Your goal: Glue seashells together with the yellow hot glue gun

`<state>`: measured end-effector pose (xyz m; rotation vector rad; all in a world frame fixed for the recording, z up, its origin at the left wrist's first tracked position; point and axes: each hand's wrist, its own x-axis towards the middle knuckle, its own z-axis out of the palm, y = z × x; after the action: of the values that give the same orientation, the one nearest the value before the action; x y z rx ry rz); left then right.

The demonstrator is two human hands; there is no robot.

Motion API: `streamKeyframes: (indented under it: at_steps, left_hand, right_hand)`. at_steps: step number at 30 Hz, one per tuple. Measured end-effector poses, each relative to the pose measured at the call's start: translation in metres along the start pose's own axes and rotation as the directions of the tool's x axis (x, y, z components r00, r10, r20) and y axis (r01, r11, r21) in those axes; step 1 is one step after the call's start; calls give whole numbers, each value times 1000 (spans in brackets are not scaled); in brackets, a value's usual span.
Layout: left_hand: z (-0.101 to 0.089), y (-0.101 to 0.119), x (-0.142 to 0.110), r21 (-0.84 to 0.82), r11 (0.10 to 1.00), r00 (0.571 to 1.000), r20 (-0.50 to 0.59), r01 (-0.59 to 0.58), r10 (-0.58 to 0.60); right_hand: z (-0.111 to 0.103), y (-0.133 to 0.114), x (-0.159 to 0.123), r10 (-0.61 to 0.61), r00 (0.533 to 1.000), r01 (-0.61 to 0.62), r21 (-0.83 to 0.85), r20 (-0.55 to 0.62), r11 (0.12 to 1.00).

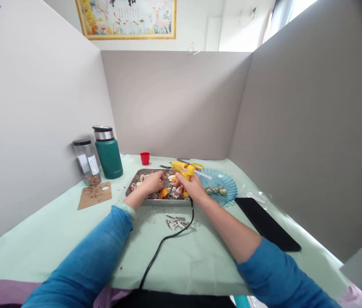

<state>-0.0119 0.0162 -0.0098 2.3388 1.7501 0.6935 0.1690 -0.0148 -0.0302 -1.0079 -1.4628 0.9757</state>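
Observation:
My right hand (191,185) is closed round the grip of a yellow glue gun (183,168) whose nozzle points left over a metal tray (132,185) filled with shells and small stones. Its black cord (164,240) runs back toward me across the table. My left hand (153,181) rests over the tray with its fingers pinched on a small piece near the gun's nozzle; I cannot make out what the piece is. A pale bangle sits on my left wrist.
A blue glass plate (224,177) with a few shells lies right of the tray. Yellow scissors (194,164), a red cup (144,158), a green flask (108,152), a clear jar (87,161), a cardboard piece (95,195), metal clips (177,222) and a black pad (266,223) surround it.

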Motion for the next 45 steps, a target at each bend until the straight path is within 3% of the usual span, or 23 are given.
streamKeyframes:
  at_steps: [5, 9, 11, 18, 23, 30, 36, 45]
  left_hand:
    - [-4, -5, -1, -272, 961, 992, -101, 42, -72]
    - [-10, 6, -7, -617, 771, 986, -133, -159, 97]
    - [-12, 15, -12, -694, 687, 976, -130, -216, 176]
    - [-15, 29, -19, -772, 566, 954, -185, -290, 236]
    - [-16, 32, -21, -792, 545, 956, -168, -277, 242]
    - [-15, 35, -23, -793, 545, 958, -168, -272, 234]
    - [-14, 36, -24, -845, 507, 983, -113, -172, 146]
    - [-14, 37, -23, -872, 467, 988, -153, -144, 20]
  right_hand:
    - [2, -7, -3, 7, 998, -6, 16, -56, 1000]
    - [3, -12, -2, 24, 993, -5, 159, -118, 987]
    - [3, -12, -1, 40, 994, -16, 231, -101, 973]
    - [-1, -12, 1, 80, 997, -75, 369, 2, 927]
    - [-4, -14, 0, 27, 998, -52, 469, 60, 882]
    - [-6, -13, 0, 4, 991, -68, 481, 133, 874]
    - [-7, -9, 1, -19, 993, -43, 519, 113, 854]
    - [-9, -17, 2, 41, 998, -63, 626, 50, 777]
